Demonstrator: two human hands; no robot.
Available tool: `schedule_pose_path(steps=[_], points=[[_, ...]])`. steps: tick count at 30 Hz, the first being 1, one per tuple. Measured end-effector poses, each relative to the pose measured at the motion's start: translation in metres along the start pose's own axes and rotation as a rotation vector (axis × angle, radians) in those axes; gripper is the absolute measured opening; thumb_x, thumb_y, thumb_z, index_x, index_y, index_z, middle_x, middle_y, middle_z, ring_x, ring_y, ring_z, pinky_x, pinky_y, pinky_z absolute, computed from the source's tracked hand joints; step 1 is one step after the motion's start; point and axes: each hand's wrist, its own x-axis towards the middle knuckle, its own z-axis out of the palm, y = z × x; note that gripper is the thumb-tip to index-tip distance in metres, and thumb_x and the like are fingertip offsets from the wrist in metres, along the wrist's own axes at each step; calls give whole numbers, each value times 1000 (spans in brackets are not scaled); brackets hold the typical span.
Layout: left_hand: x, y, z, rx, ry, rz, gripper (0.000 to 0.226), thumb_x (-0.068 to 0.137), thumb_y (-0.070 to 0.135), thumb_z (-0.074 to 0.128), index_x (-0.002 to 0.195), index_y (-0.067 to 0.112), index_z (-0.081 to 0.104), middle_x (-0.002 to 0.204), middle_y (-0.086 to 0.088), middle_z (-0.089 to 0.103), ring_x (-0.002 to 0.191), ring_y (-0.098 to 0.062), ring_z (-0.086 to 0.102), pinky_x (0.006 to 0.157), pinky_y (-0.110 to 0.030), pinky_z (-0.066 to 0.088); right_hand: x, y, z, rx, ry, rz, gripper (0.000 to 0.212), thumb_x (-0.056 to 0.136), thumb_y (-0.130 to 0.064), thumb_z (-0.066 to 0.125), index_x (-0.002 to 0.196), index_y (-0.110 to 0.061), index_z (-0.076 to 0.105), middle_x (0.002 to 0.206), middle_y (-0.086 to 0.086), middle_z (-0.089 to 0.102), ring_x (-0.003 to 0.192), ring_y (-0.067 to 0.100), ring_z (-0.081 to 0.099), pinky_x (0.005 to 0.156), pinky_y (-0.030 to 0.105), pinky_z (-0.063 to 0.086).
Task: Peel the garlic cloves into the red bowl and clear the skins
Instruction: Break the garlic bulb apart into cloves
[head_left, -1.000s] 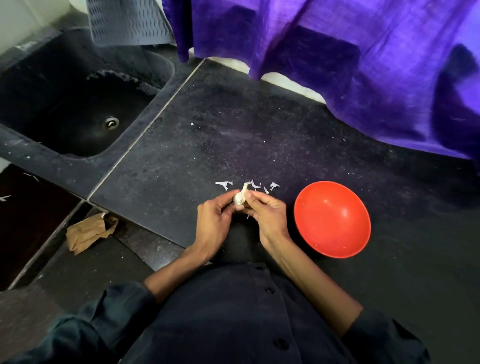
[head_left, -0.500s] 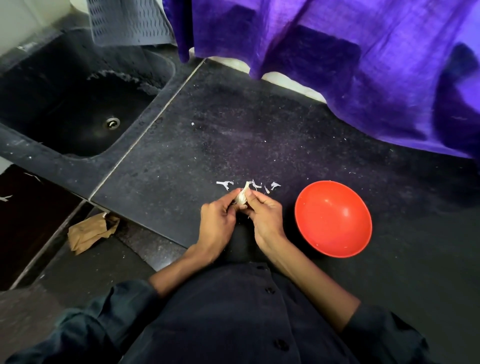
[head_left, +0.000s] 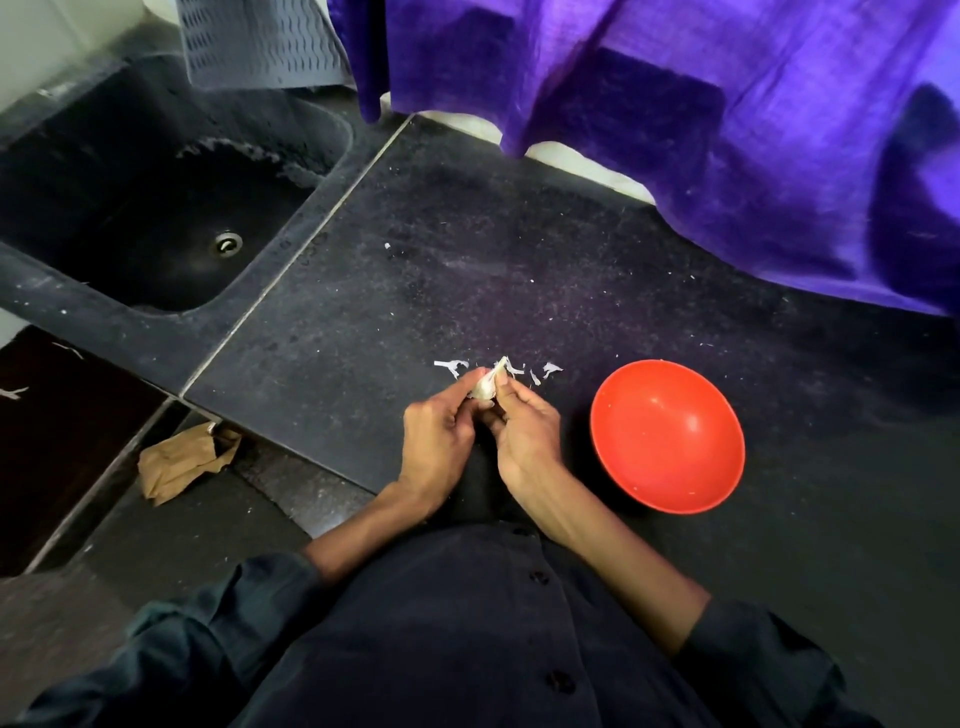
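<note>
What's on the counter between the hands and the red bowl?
Just bare dark counter between the right hand and the red bowl, seen from the head camera. Skin scraps lie slightly farther back.

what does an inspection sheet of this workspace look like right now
surface: dark speckled counter, dusty, small white specks
job's things: garlic clove pinched between both hands, skin partly on; red bowl upright, right of the hands, no cloves seen in it
clutter: white skin scraps on the counter just beyond the hands; crumpled brown paper on the lower ledge
hands: left hand and right hand both hold the clove
cables: nothing seen
surroundings: black sink at left, grey mat behind it, purple cloth hanging at the back
</note>
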Motion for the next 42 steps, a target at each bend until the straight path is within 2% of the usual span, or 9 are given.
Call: schedule_pose_path(steps=[4,9,13,16,22,27,31,38,42], points=[[-1,-2,1,-19,0,7,41,86,-5,62,121,15,68,75,-6,74,65,0,57,64,1,39,1,-4,1,20,20,57,13,94,-5,58,86,-4,68,77,6,68,65,11,62,60,21,53],[-2,-5,1,-207,-64,-124,38,89,-1,62,124,16,66,101,20,67,89,17,61,85,-6,45,7,-11,-12,-67,-106,76,13,95,-7,56,91,-1,68,79,8,71,69,14,67,66,26,57],[1,-8,3,-467,-100,-299,38,90,1,63,123,20,64,108,12,70,101,-2,66,87,-27,56,8,-10,-17,-87,-151,66,27,96,-17,57,110,5,65,93,14,71,78,18,69,78,32,58],[2,-11,4,-572,-131,-348,39,91,-1,61,117,28,63,110,3,71,104,-11,68,86,-34,57,6,-10,-18,-93,-159,71,28,94,-16,59,112,5,65,98,16,70,82,19,69,81,32,58],[2,-12,4,-684,-190,-408,37,93,-3,56,117,24,63,106,1,72,97,-18,70,77,-31,59,9,-16,-22,-103,-141,119,26,97,-9,53,116,8,60,96,18,68,77,21,70,71,30,59],[4,-15,3,-687,-194,-431,34,93,0,57,126,10,61,108,-6,72,94,-18,70,74,-28,59,12,-17,-25,-171,-167,103,18,99,-8,49,100,1,65,91,16,70,78,23,70,75,34,60],[4,-14,3,-665,-199,-394,33,91,2,61,120,18,65,110,-5,71,93,-17,69,74,-28,58,11,-16,-25,-244,-186,63,28,98,-12,53,114,10,60,93,18,68,75,22,69,72,31,60],[5,-15,2,-583,-163,-336,34,88,2,66,111,27,66,113,-4,63,94,-13,67,73,-23,56,10,-17,-26,-262,-218,31,30,98,-17,55,112,8,63,97,20,70,82,24,69,79,33,59],[5,-15,0,-506,-158,-293,34,85,3,69,110,26,66,102,-9,63,92,-3,63,85,-19,51,8,-16,-27,-281,-246,13,21,92,-4,59,108,7,65,92,14,70,81,21,67,82,34,57]])
